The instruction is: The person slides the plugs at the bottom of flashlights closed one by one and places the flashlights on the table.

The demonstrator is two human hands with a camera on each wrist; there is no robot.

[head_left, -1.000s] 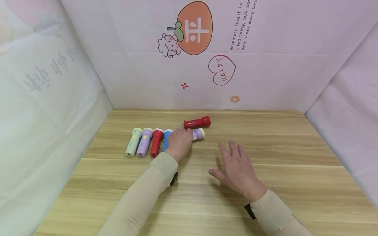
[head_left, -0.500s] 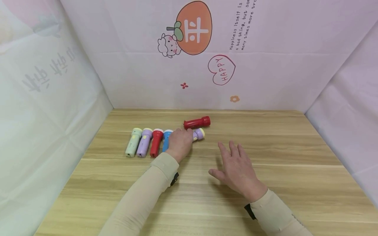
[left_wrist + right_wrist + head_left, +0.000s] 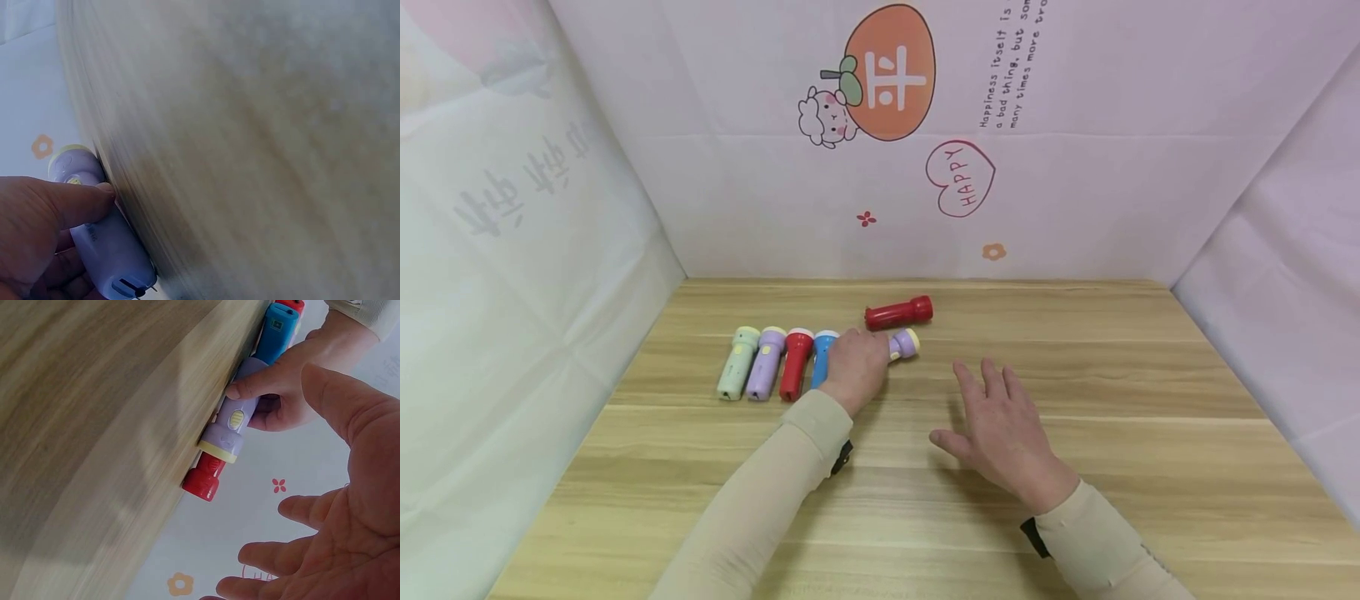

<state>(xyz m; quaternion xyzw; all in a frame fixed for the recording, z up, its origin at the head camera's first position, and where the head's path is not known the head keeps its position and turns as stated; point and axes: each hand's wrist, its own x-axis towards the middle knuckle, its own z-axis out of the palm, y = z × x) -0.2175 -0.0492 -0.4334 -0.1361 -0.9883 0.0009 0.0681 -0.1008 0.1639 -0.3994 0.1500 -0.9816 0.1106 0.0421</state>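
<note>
My left hand grips a purple flashlight, thumb on one side and fingers curled round the other. Its yellow-rimmed head points right in the head view, and the hand hides most of its body. Just left of that hand stands the end of a row: a blue flashlight, partly covered, then a red one with a white rim. My right hand is held over the table to the right, fingers spread and holding nothing.
Farther left in the row lie another purple flashlight and a pale green flashlight. Behind my left hand, an all-red flashlight lies sideways. White printed cloth walls the back and sides of the wooden table.
The head view has shifted very slightly. Both hands and the flashlights otherwise stay where they were.
</note>
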